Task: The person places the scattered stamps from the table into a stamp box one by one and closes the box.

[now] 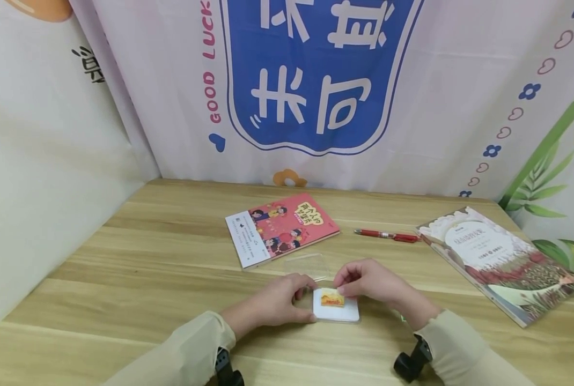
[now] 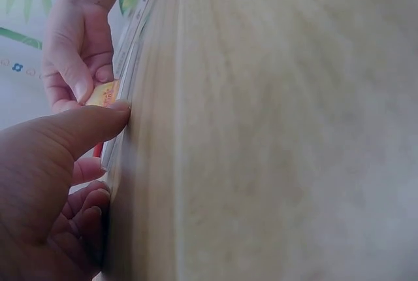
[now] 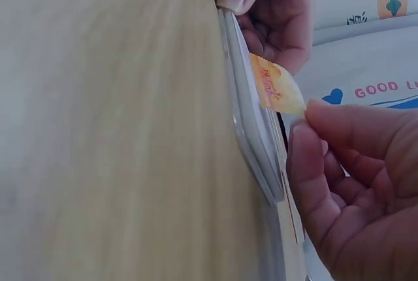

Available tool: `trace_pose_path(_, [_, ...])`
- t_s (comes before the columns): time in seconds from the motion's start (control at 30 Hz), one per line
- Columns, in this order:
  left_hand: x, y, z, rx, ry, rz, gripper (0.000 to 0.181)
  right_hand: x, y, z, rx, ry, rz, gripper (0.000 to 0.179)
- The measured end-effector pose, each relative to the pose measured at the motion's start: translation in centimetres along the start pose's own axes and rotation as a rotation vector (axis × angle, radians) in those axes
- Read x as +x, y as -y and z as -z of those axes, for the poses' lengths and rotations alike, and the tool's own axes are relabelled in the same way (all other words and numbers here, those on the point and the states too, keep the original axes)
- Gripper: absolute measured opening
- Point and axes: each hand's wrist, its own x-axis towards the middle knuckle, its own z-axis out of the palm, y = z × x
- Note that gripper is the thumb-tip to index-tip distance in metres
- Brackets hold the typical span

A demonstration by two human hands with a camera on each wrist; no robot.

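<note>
Clear plastic cover (image 1: pixel 307 264) off, lying beyond white pad (image 1: pixel 335 314). Left hand (image 1: pixel 278 303) grips pad's left edge. Right hand (image 1: pixel 371 281) pinches right corner of yellow-orange paper slip (image 1: pixel 332 299) over pad. Seemingly midway: slip tilted up, not flat; laying or lifting, cannot tell.

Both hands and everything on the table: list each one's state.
White pad: lying flat
Yellow slip: curved, pinched
Clear plastic piece: beyond white pad
Red book: closed
Red pen: lying flat
Pale-covered book: closed
Left hand: gripping white pad
Right hand: pinching yellow slip
</note>
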Motion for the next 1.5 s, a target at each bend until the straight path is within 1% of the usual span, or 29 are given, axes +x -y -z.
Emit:
trace_pose_path(0.17, [0.0,0.1,0.0,0.003,-0.008,-0.009,0.05,0.3,0.4,-0.8,-0.038,-0.032,0.015,0.011])
trace_pose_path(0.4, [0.0,0.1,-0.1,-0.002,-0.013,-0.011,0.049,0.2,0.9,-1.9,-0.091,-0.116,-0.006,0.009])
trace_pose_path(0.63, [0.0,0.0,0.0,-0.007,-0.011,-0.007,0.048,0.4,0.9,-2.7,-0.152,-0.199,-0.006,0.007])
trace_pose_path(0.8, [0.0,0.1,-0.1,-0.013,-0.014,-0.011,0.049,0.5,0.8,-3.1,-0.212,-0.225,0.029,0.008])
trace_pose_path(0.97, [0.0,0.2,-0.2,-0.012,-0.016,-0.006,0.048,0.4,0.9,-3.3,-0.238,-0.233,0.065,0.01])
trace_pose_path(1.07, [0.0,0.2,-0.2,-0.012,-0.018,-0.008,0.048,0.3,1.0,-3.3,-0.248,-0.235,0.067,0.009])
trace_pose_path(1.13, [0.0,0.2,-0.2,-0.012,-0.018,-0.009,0.049,0.3,1.1,-3.3,-0.243,-0.244,0.046,0.009])
trace_pose_path(1.23, [0.0,0.2,-0.2,-0.013,-0.016,-0.01,0.049,0.0,1.2,-3.0,-0.22,-0.279,0.003,0.009])
trace_pose_path(1.37, [-0.1,0.2,-0.2,-0.017,-0.013,-0.001,0.049,-0.5,1.3,-2.1,-0.196,-0.308,-0.025,0.007])
trace_pose_path(1.5, [0.0,0.1,-0.2,-0.027,-0.009,0.008,0.048,-1.3,1.1,-1.1,-0.194,-0.297,-0.018,0.008])
